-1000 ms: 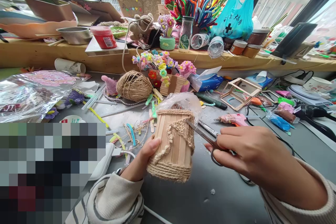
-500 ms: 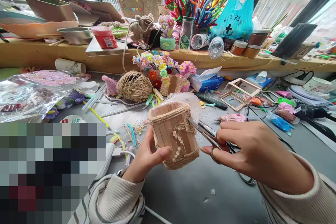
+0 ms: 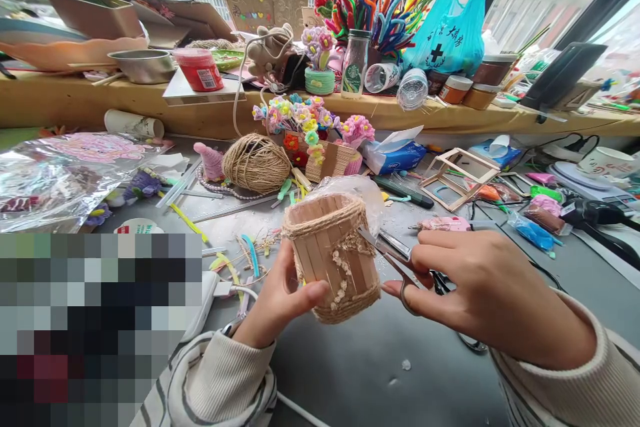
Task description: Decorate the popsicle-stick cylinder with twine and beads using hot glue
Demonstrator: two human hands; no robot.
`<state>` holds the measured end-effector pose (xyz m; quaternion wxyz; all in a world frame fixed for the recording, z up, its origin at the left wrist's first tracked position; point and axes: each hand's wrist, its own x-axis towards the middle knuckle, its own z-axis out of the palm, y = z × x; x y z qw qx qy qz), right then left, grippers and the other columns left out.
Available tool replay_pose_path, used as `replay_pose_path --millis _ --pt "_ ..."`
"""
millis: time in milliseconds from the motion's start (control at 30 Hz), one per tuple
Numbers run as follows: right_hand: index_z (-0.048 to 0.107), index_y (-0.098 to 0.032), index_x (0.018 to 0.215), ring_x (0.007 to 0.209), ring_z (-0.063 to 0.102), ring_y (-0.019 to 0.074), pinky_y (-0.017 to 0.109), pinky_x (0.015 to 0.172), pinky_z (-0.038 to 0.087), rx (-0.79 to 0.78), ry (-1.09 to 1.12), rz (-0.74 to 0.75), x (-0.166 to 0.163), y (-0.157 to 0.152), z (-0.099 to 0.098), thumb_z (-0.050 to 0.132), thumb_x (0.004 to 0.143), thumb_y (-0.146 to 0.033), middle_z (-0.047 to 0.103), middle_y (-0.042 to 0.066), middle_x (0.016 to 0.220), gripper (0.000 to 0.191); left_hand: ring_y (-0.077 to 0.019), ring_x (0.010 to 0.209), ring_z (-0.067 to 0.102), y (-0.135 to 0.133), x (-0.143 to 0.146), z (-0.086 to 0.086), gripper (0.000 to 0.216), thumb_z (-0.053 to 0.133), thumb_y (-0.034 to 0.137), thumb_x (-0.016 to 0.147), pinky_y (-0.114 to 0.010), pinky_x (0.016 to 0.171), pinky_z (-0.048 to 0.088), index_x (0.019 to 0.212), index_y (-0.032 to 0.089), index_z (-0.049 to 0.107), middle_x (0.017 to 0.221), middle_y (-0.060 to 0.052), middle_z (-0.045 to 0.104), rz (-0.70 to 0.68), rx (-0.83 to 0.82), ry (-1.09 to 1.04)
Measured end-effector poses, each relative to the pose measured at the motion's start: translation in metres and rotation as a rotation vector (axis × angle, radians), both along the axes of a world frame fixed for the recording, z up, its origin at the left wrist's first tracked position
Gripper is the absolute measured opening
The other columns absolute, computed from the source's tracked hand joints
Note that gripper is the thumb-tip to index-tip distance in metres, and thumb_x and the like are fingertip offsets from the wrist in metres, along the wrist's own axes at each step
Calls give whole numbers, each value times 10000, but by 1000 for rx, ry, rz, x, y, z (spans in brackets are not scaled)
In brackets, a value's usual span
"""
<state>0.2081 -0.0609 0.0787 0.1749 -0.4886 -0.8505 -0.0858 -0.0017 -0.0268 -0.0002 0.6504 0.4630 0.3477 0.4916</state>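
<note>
Windows stand behind a ledge (image 3: 200, 112) crowded with jars and craft pieces, and below it my grey table (image 3: 420, 373) is littered with scraps. Along the table's far edge, left of the middle, sits a ball of twine (image 3: 256, 162), with a blue tissue packet (image 3: 393, 157) to its right.

In front of me, over the middle of the table, I hold a wooden holder (image 3: 313, 260) made of upright sticks, with twine bands round its rim and base. My left hand (image 3: 277, 297) grips it from the left, thumb across the front and fingers behind. Its long axis leans a little: the mouth faces up and tips to my left, the base sits lower and further right.

My right hand (image 3: 480, 287) is closed round the handles of a pair of scissors (image 3: 390, 255). From that hand the holder lies to the left; the scissors point left and away from me, at the twine trim high on its right side. I can't tell whether the tip touches. My left hand is the nearer one, already against the wood. A pink glue gun (image 3: 445, 223) lies just beyond my right knuckles.
</note>
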Motion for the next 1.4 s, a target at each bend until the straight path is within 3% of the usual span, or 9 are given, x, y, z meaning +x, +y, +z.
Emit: replay_pose_path --millis 500,700,900,1400 --pt "466 -202 529 518 405 109 278 509 241 -44 -5 35 2 1 -2 506 824 -348 463 -36 507 331 -326 1110 544 1 0 -2 719 777 506 527 -390 912 439 1127 205 519 1126 -82 639 2 -14 9" --pt "459 -197 516 497 381 98 277 496 226 -36 -4 41 2 2 -3 471 846 -346 448 -36 495 362 -323 1190 491 3 0 -1 514 772 465 562 -386 964 408 965 212 577 1214 -70 599 -4 48 -43" --pt "470 -201 516 486 394 99 280 484 228 8 -34 41 1 0 -2 474 850 -333 456 -37 489 359 -330 1159 518 2 1 0 701 761 486 563 -395 944 426 1164 216 521 1188 -83 616 -3 29 -11" --pt "492 -214 522 458 428 118 296 477 239 138 -132 50 0 -4 -2 475 859 -266 469 -30 479 342 -341 1164 512 0 2 3 686 749 462 576 -400 968 409 1167 198 523 1188 -102 625 12 -15 17"
